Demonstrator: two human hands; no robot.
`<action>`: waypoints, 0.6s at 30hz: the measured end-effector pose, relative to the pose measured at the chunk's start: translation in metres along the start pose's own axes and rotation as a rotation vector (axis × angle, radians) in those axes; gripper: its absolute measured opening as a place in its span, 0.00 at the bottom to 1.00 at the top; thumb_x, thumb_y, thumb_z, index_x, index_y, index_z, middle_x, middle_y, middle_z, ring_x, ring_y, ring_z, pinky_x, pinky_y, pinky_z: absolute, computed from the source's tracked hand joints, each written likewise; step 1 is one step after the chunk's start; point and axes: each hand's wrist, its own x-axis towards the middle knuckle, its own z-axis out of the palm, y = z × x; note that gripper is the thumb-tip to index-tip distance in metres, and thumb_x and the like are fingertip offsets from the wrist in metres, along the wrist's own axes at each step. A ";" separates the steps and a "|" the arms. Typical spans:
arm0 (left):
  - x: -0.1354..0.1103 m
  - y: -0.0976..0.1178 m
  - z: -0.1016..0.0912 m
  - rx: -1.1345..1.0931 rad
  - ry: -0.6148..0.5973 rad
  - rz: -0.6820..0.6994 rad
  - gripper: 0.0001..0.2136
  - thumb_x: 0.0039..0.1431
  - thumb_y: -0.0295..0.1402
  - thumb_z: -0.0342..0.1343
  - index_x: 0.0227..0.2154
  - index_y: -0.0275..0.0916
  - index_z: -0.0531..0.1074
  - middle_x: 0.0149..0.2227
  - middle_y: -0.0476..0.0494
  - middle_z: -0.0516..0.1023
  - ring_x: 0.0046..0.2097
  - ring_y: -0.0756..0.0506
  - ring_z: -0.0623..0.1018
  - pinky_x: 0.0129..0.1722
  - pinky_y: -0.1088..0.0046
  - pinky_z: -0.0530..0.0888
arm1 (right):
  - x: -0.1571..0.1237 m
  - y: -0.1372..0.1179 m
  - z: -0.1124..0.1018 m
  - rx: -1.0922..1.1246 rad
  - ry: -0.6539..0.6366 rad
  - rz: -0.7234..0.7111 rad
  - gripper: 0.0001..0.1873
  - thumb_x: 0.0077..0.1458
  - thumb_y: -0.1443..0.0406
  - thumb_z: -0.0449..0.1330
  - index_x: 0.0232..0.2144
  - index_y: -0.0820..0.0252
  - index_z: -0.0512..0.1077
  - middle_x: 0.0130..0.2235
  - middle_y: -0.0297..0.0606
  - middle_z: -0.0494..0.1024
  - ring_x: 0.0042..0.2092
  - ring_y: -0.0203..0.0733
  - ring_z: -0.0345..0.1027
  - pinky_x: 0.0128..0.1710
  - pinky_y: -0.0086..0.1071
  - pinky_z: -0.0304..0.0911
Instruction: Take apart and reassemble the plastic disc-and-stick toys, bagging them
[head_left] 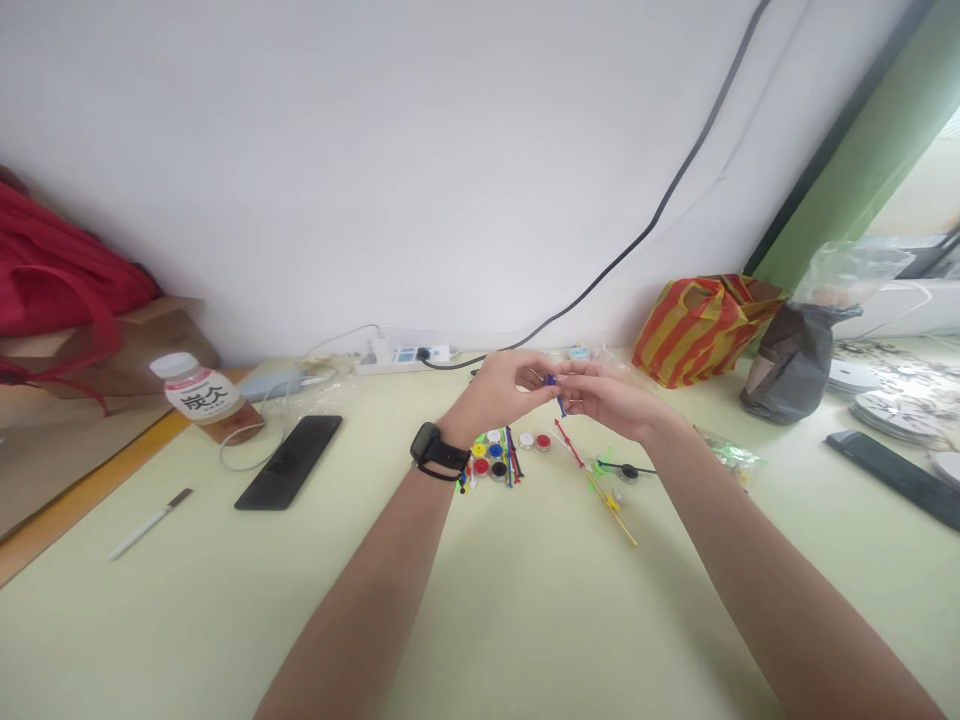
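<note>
My left hand (pixel 510 388) and my right hand (pixel 611 398) meet above the table, each closed in a pinch on a small blue plastic piece (pixel 562 405). A thin blue stem points down from between the fingertips; they hide much of the rest. Below my left wrist lie several round discs, among them a yellow disc (pixel 479 451), a red disc (pixel 481 467) and a black disc (pixel 499 469), beside thin coloured arrow sticks (pixel 513 460). Under my right hand are a red arrow stick (pixel 570 445), a yellow stick (pixel 621 522) and a black stick with a round base (pixel 628 473).
A phone (pixel 291 462), a pen (pixel 150 524) and a tilted-looking bottle (pixel 206 400) are at left. Along the wall sits a power strip (pixel 401 358) with a black cable (pixel 600 282). A striped bag (pixel 701 325), a grey bag (pixel 791 365) and a dark flat case (pixel 896 478) are at right.
</note>
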 end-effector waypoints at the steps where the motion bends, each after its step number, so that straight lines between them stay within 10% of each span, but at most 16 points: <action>1: 0.000 0.000 -0.001 0.007 0.000 -0.006 0.07 0.61 0.33 0.63 0.40 0.37 0.81 0.40 0.43 0.84 0.38 0.48 0.82 0.44 0.72 0.80 | 0.000 0.001 0.000 0.002 -0.003 -0.006 0.12 0.51 0.61 0.73 0.38 0.56 0.79 0.33 0.34 0.75 0.35 0.36 0.66 0.39 0.33 0.66; 18: -0.001 0.007 -0.003 -0.041 -0.101 0.000 0.04 0.59 0.30 0.63 0.35 0.37 0.81 0.36 0.44 0.84 0.36 0.48 0.82 0.40 0.74 0.78 | -0.001 0.005 0.008 -0.123 -0.072 -0.024 0.06 0.53 0.64 0.64 0.34 0.55 0.70 0.31 0.32 0.70 0.31 0.36 0.60 0.33 0.32 0.60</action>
